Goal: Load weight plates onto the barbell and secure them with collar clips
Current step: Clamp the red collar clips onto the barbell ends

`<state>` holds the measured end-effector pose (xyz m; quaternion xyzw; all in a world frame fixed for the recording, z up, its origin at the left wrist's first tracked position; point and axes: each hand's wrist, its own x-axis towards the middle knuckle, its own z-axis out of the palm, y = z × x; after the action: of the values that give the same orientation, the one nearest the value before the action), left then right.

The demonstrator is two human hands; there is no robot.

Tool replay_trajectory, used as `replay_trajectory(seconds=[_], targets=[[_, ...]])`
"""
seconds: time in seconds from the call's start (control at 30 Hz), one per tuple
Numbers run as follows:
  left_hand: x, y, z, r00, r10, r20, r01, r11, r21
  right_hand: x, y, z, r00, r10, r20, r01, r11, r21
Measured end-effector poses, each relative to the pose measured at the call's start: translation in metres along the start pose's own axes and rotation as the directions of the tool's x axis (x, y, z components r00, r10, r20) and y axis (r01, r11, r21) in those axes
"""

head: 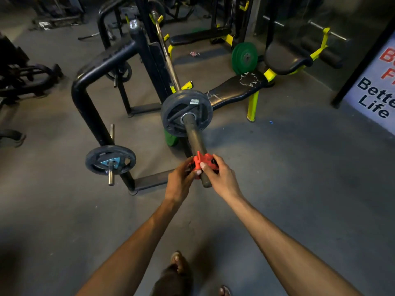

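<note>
The barbell sleeve (195, 135) points toward me from the rack, its end near my hands. One dark weight plate (186, 112) sits on the sleeve, pushed up toward the rack. A red collar clip (203, 162) is around the sleeve near its outer end, well apart from the plate. My left hand (181, 178) pinches the clip's left side. My right hand (220, 176) grips its right side, thumb on the front. The bar's shaft (166, 54) runs away across the bench.
Another dark plate (110, 160) hangs on a storage peg of the black rack frame (92, 116) at left. Green plates (244, 57) lean beyond the black bench (235, 89). A green plate (171, 138) stands under the sleeve. A banner (376, 88) is at right. My feet (177, 263) are below.
</note>
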<state>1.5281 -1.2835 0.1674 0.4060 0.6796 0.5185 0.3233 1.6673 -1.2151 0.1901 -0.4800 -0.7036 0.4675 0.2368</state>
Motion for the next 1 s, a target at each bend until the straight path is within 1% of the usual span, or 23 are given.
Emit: replay_trajectory(seconds=[0.1, 0.2, 0.3, 0.33, 0.4, 0.5, 0.57, 0.6, 0.67, 0.7, 0.73, 0.8, 0.87, 0.93, 1.0], targets=[[0.023, 0.0, -0.005, 0.999, -0.044, 0.004, 0.044, 0.998, -0.051, 0.026, -0.011, 0.005, 0.999, 0.035, 0.013, -0.035, 0.999, -0.003], [0.054, -0.002, -0.008, 0.998, -0.052, -0.032, 0.05, 0.997, -0.058, 0.055, -0.018, 0.012, 0.997, 0.075, -0.012, -0.074, 0.995, 0.072], [0.087, -0.007, -0.014, 0.995, -0.068, -0.071, 0.066, 0.997, -0.033, 0.081, -0.028, 0.021, 0.994, 0.107, 0.005, -0.107, 0.983, 0.147], [0.097, -0.007, -0.017, 0.993, -0.092, -0.071, 0.087, 0.994, -0.065, 0.091, -0.032, 0.024, 0.994, 0.111, 0.001, -0.109, 0.982, 0.154], [0.119, -0.011, -0.024, 0.991, -0.118, -0.066, 0.112, 0.991, -0.078, 0.11, -0.039, 0.03, 0.993, 0.113, -0.029, -0.108, 0.985, 0.137], [0.142, -0.01, -0.035, 0.993, -0.102, -0.065, 0.106, 0.993, 0.045, 0.135, -0.05, 0.039, 0.991, 0.126, -0.047, -0.122, 0.989, 0.077], [0.154, -0.01, -0.041, 0.987, -0.146, -0.065, 0.152, 0.983, 0.103, 0.148, -0.057, 0.043, 0.989, 0.133, -0.061, -0.131, 0.991, 0.039], [0.159, -0.012, -0.042, 0.98, -0.191, -0.059, 0.196, 0.976, 0.098, 0.156, -0.056, 0.045, 0.989, 0.134, -0.069, -0.133, 0.991, 0.022], [0.167, -0.015, -0.043, 0.955, -0.298, -0.012, 0.297, 0.953, -0.058, 0.171, -0.057, 0.049, 0.983, 0.165, -0.083, -0.163, 0.986, 0.033], [0.171, -0.019, -0.042, 0.947, -0.322, 0.0, 0.319, 0.938, -0.133, 0.18, -0.053, 0.051, 0.978, 0.194, -0.072, -0.19, 0.98, 0.059], [0.176, -0.022, -0.041, 0.95, -0.311, -0.003, 0.305, 0.936, -0.173, 0.189, -0.048, 0.052, 0.975, 0.215, -0.049, -0.209, 0.972, 0.109], [0.185, -0.026, -0.04, 0.965, -0.257, -0.051, 0.243, 0.951, -0.19, 0.207, -0.033, 0.052, 0.953, 0.304, 0.012, -0.297, 0.919, 0.259], [0.195, -0.026, -0.04, 0.975, -0.193, -0.114, 0.171, 0.969, -0.176, 0.214, -0.029, 0.048, 0.931, 0.359, 0.068, -0.355, 0.845, 0.4], [0.204, -0.032, -0.039, 0.979, -0.158, -0.126, 0.133, 0.974, -0.185, 0.212, -0.033, 0.043, 0.933, 0.354, 0.064, -0.342, 0.815, 0.468], [0.202, -0.02, -0.038, 0.973, -0.174, -0.149, 0.144, 0.97, -0.195, 0.213, -0.028, 0.041, 0.927, 0.365, 0.087, -0.353, 0.769, 0.533]])
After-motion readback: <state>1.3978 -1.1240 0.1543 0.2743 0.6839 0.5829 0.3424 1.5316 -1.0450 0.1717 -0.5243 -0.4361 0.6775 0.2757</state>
